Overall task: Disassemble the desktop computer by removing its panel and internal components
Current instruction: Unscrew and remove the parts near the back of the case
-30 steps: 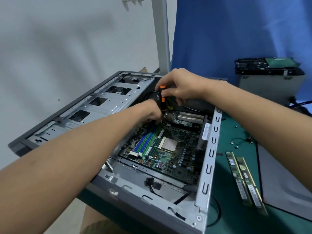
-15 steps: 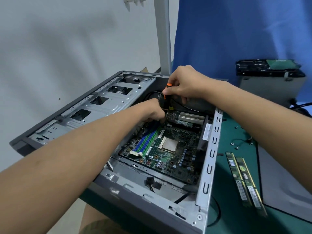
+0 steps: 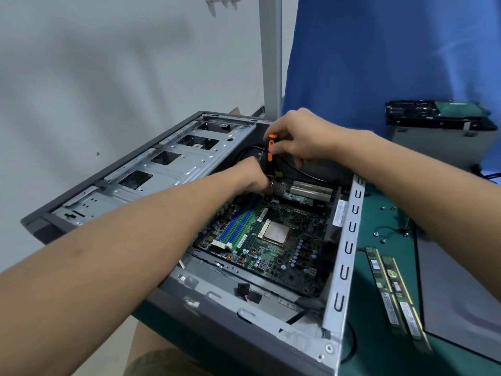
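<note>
The open grey computer case (image 3: 349, 240) lies on its side on the green table, its green motherboard (image 3: 273, 240) bare inside. My right hand (image 3: 301, 139) grips the top of an orange-and-black screwdriver (image 3: 270, 158), which stands upright over the board's far end. Just below it, my left hand (image 3: 252, 177) reaches into the case, with its fingers curled at the lower shaft near a small finned heatsink (image 3: 279, 185). The screwdriver tip and my left fingertips are hidden.
Two memory sticks (image 3: 393, 291) lie on the green mat to the right of the case. Loose screws (image 3: 382, 237) sit beyond them. A removed drive on a grey box (image 3: 439, 123) stands at the back right. A grey panel (image 3: 461, 294) lies at the right edge.
My right hand has shifted slightly on the screwdriver handle, so more of the orange grip shows. My left hand stays at the shaft base.
</note>
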